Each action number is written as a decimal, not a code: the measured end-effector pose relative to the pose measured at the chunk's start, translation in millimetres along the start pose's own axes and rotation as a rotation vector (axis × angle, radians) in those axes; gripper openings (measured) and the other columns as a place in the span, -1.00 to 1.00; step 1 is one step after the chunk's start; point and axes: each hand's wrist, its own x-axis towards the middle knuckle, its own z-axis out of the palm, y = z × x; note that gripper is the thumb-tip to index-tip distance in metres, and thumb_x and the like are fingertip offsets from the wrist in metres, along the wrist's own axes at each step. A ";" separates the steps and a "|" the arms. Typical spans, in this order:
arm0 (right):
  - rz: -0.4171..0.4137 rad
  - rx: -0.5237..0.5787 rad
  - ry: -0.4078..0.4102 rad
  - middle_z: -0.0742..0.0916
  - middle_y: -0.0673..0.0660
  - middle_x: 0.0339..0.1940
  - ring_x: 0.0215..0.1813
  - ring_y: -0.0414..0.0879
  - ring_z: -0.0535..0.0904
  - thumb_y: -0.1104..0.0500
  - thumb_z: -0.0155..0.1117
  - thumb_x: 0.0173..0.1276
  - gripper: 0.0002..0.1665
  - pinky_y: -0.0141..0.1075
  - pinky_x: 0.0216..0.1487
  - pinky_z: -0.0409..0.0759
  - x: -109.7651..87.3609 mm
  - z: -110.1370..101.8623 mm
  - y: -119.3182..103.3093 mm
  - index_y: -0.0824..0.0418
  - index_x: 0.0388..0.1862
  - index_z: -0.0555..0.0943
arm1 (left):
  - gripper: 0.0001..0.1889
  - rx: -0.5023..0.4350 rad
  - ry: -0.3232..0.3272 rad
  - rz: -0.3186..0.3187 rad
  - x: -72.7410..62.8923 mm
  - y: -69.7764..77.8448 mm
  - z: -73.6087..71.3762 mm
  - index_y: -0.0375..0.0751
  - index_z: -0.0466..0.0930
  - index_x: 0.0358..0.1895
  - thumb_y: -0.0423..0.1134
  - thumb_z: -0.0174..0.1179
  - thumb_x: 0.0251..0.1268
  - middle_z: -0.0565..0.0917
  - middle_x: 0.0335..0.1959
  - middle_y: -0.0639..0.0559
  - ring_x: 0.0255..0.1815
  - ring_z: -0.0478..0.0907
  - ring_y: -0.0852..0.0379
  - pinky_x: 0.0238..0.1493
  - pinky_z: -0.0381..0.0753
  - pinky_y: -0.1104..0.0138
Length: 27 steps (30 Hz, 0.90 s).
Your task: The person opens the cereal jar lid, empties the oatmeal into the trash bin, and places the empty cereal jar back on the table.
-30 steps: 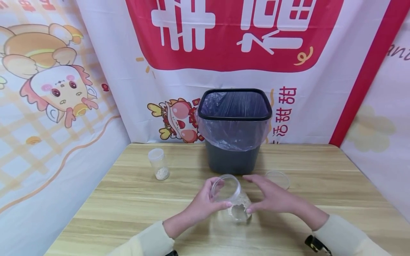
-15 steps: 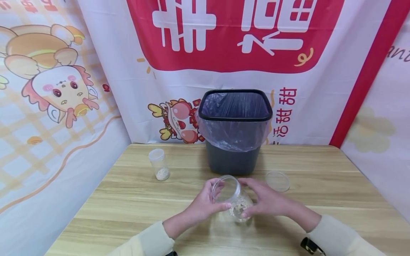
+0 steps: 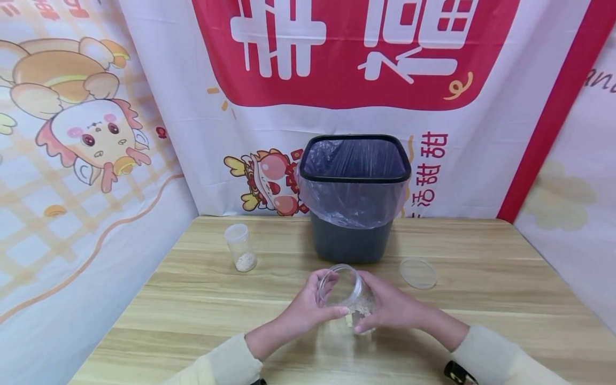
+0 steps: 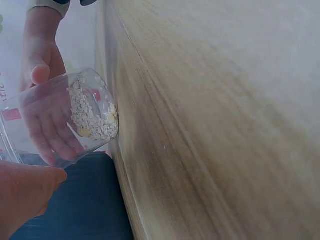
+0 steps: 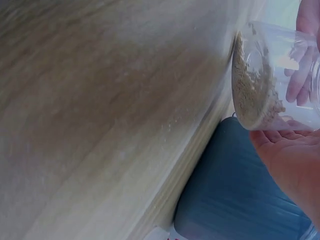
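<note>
A clear plastic jar (image 3: 340, 289), lidless and tilted, is at the front middle of the table, its mouth leaning toward the left and its base low at the tabletop. Pale flakes like oats (image 4: 92, 112) lie heaped at its bottom end, with a few yellowish bits among them. My left hand (image 3: 308, 307) grips the jar near its rim, thumb in front. On the other side my right hand (image 3: 392, 305) holds the jar's body; the left wrist view shows its fingers through the clear wall. In the right wrist view, the right palm (image 5: 295, 165) lies along the jar.
A dark bin (image 3: 351, 240) with a clear liner stands behind the hands. To its left is a small clear container (image 3: 239, 246) with some pale flakes. A round transparent lid (image 3: 417, 272) lies flat at the right. Printed cloths hang around the table.
My right hand has come in leftward from beside the jar and closed around its body. The flakes inside have shifted. The left hand keeps its grip near the rim.
</note>
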 end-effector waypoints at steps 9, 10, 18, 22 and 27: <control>0.003 0.026 -0.003 0.49 0.32 0.30 0.28 0.19 0.44 -0.12 0.65 -0.17 0.22 0.12 0.25 0.38 1.1 3.9 1.3 0.32 0.39 0.25 | -0.23 0.005 0.002 0.006 0.4 -1.1 0.6 -0.44 0.04 0.28 -0.46 0.36 0.09 0.19 0.40 -0.35 0.49 0.04 -0.18 0.44 -0.01 0.15; 0.004 0.029 0.000 0.50 0.32 0.30 0.27 0.20 0.44 -0.13 0.64 -0.17 0.21 0.12 0.24 0.38 1.1 4.2 1.2 0.31 0.38 0.26 | -0.23 0.007 0.006 0.004 0.4 -1.2 0.5 -0.43 0.04 0.28 -0.46 0.36 0.08 0.20 0.39 -0.34 0.49 0.05 -0.17 0.43 0.00 0.16; 0.004 0.029 0.025 0.56 0.25 0.21 0.16 0.06 0.51 -0.13 0.65 -0.17 0.15 0.06 0.14 0.49 2.0 7.2 1.5 0.27 0.35 0.30 | -0.22 0.013 0.022 -0.017 0.9 0.0 -0.8 -0.41 0.08 0.30 -0.46 0.38 0.07 0.24 0.39 -0.34 0.47 0.12 -0.14 0.42 0.06 0.18; -0.004 0.022 0.039 0.57 0.23 0.21 0.15 0.05 0.52 -0.12 0.64 -0.16 0.13 0.04 0.13 0.50 2.1 8.4 2.8 0.27 0.34 0.31 | -0.22 0.028 0.030 -0.016 1.2 2.2 -1.8 -0.43 0.12 0.29 -0.44 0.40 0.05 0.27 0.37 -0.38 0.44 0.17 -0.16 0.41 0.10 0.16; 0.001 0.022 0.051 0.57 0.25 0.19 0.14 0.06 0.53 -0.13 0.64 -0.15 0.11 0.08 0.14 0.49 0.6 9.4 5.0 0.25 0.33 0.33 | -0.19 0.099 0.038 0.002 1.1 6.3 -6.4 -0.43 0.15 0.31 -0.38 0.45 0.03 0.31 0.36 -0.34 0.42 0.21 -0.17 0.39 0.16 0.18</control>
